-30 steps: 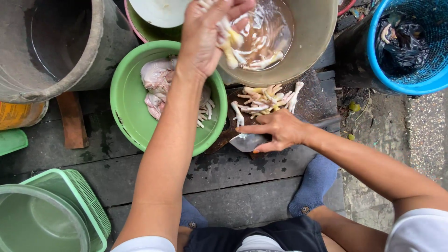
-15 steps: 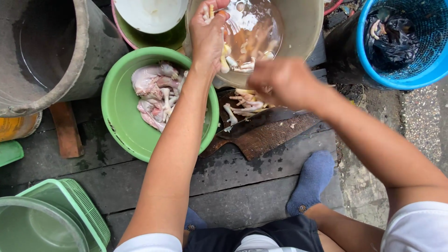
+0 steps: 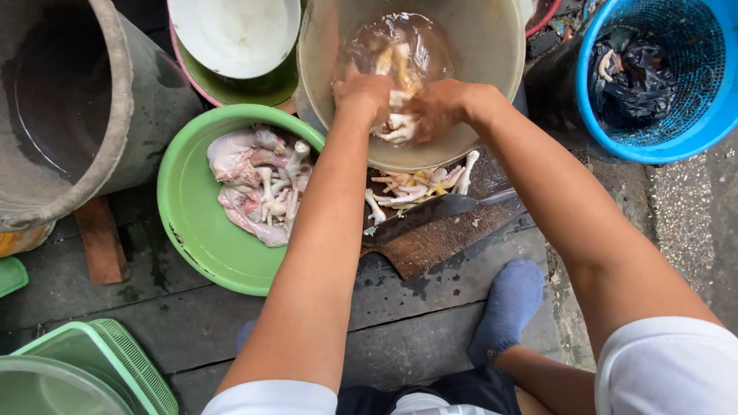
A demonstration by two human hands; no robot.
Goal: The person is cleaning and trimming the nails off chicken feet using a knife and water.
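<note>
- Dark, wet floor planks (image 3: 430, 338) carry everything, and we crouch over them with a grey sock (image 3: 507, 307) planted near the right edge.
- Our left hand (image 3: 361, 92) and right hand (image 3: 442, 107) meet over the near rim of the beige bucket (image 3: 492, 46), both curled loosely around a small bunch of chicken feet (image 3: 396, 127); we cannot tell just how tightly each grip closes.
- More pale feet lie in a clear bag (image 3: 396, 50) in the water deeper inside the bucket.
- To do this well, we judge it best to keep the bunch low over the bucket so drips fall back in, and to keep the fingers spread so slippery pieces do not slide out.
- A loose pile of feet (image 3: 419, 184) waits on the brown chopping board (image 3: 438, 242) just below the bucket, with the cleaver (image 3: 430, 211) lying across it; we should keep our wrists above that blade.
- The green bowl (image 3: 192, 230) to the left holds raw chicken pieces (image 3: 257, 184), touching our left forearm's side.
- A blue basket (image 3: 692, 115) with a black bag stands at the far right corner.
</note>
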